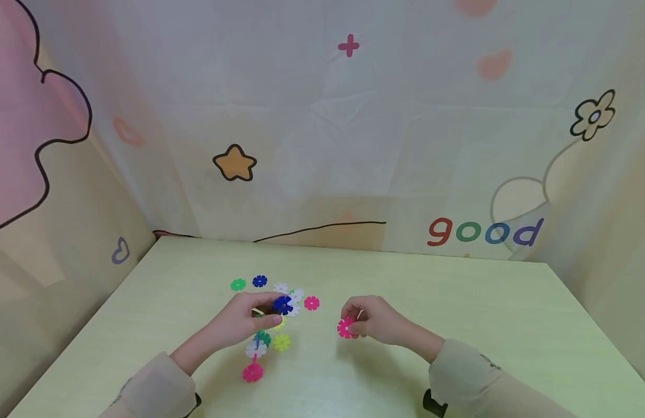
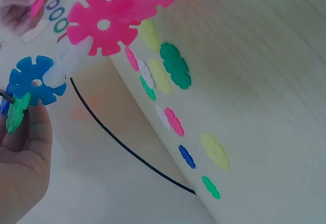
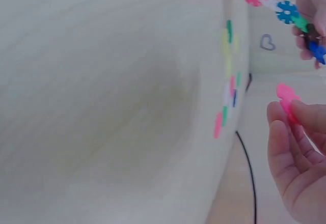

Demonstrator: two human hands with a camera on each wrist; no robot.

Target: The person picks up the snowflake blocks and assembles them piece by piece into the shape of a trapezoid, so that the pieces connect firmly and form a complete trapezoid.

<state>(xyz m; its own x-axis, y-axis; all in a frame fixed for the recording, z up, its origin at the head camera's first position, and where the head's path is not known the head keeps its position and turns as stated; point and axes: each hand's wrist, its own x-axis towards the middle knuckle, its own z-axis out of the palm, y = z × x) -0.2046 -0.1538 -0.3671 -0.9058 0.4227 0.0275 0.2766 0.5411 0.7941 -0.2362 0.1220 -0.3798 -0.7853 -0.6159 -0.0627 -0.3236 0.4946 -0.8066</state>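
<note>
My left hand (image 1: 242,318) grips a chain of notched snowflake discs joined edge to edge. At its upper end, a dark blue disc (image 1: 282,305) sits by the fingertips. From there the chain hangs down through green, blue and white pieces to a pink end disc (image 1: 252,373). The left wrist view shows its blue disc (image 2: 23,81) and a pink disc (image 2: 84,28) up close. Across a gap to the right, my right hand (image 1: 381,320) pinches a single pink disc (image 1: 344,328) between thumb and fingers. That disc (image 3: 287,92) stands apart from the chain.
Loose discs lie on the pale table (image 1: 458,302) around and behind the left hand. Among them are a green disc (image 1: 238,284), a blue disc (image 1: 259,281), a pink disc (image 1: 312,303) and a yellow disc (image 1: 281,342). A printed curtain (image 1: 301,116) hangs behind the table.
</note>
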